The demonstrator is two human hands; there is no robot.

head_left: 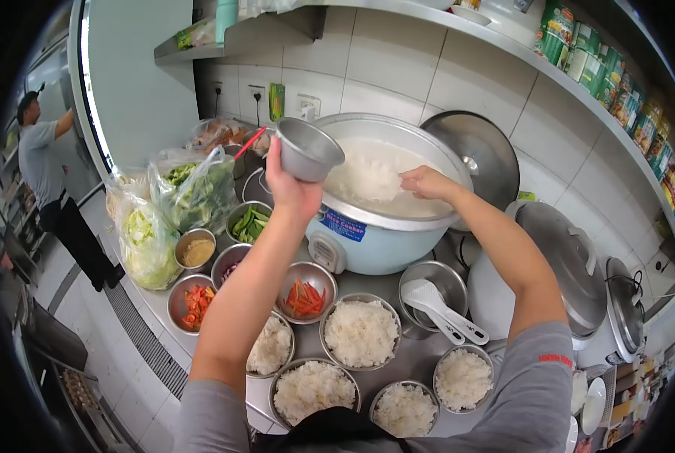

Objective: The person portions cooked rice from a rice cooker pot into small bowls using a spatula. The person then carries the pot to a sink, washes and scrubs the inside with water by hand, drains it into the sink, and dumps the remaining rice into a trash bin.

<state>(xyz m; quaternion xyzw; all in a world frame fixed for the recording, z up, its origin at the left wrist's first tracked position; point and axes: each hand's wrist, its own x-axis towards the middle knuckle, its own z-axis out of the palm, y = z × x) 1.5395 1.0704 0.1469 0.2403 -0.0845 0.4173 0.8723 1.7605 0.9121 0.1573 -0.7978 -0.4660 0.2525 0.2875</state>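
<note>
Head: left hand (296, 195) clasped metal bowl (312, 147) by rice cooker (390, 245)
Right hand (429, 183): curled over cooker, grip unclear
Bowl: finger slip might've dropped it

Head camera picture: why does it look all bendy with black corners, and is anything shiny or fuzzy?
In the head view, the shelf curves and the corners go black, probably from a very wide lens; in the head view, light brightens the rim of the metal bowl in the left hand; also there, the sleeve's red lettering is too fuzzy to read.
</note>
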